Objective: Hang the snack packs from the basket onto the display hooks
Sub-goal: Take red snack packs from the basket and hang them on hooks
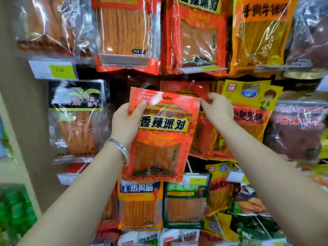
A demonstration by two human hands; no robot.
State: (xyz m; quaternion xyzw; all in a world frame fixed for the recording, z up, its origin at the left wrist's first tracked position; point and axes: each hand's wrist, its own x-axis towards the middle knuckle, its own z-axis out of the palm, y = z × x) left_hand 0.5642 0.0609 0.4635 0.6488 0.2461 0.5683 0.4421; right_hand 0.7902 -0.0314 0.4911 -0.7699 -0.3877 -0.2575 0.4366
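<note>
Holding snack pack (159,139) before display's (115,86) middle row, head view: your left hand (124,121) grips upper left edge; right hand (219,108) curls at top right corner, pinch target unclear. Risk: tilted hang slot (166,98) misses hook (191,83), pack drops.

Retail shop, snack display wall. Rows of packaged snacks (124,29) hang from display hooks (191,83). A yellow price label (61,70) reading 2.00 sits at ten o'clock, and a second label (197,180) at five o'clock.
</note>
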